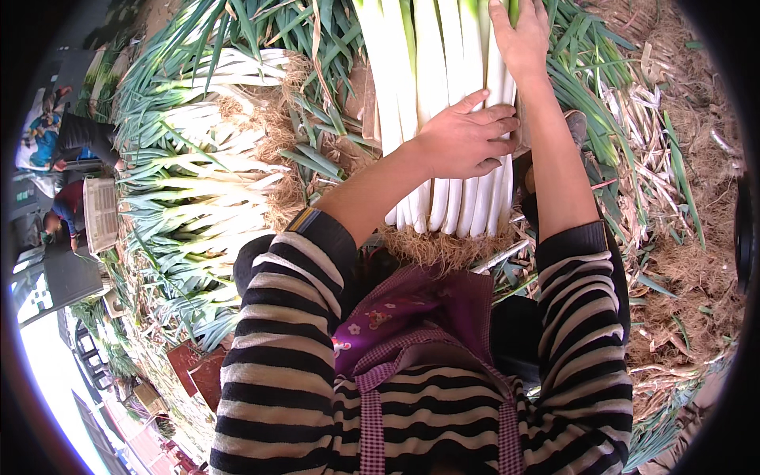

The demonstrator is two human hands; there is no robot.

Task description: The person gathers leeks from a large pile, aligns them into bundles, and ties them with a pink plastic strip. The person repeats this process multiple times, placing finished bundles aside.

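Observation:
Several long white-stemmed green onions (448,65) lie side by side in a bundle in front of me, their brown roots (445,246) towards my purple apron (386,323). My left hand (469,136) lies across the middle of the white stems, fingers slightly spread and pointing right. Further up, my right hand (522,38) rests along the bundle's right edge, its fingertips cut off by the picture's top. Whether either hand grips the stems or only presses on them cannot be told. The surface under the bundle is mostly hidden.
A big pile of green onions with roots (225,190) lies at left. Loose leaves and peeled skins (635,130) cover the ground at right, beside a heap of cut roots (689,285). At far left, a person in dark trousers (89,139) and another person (68,208) are near a crate (101,214).

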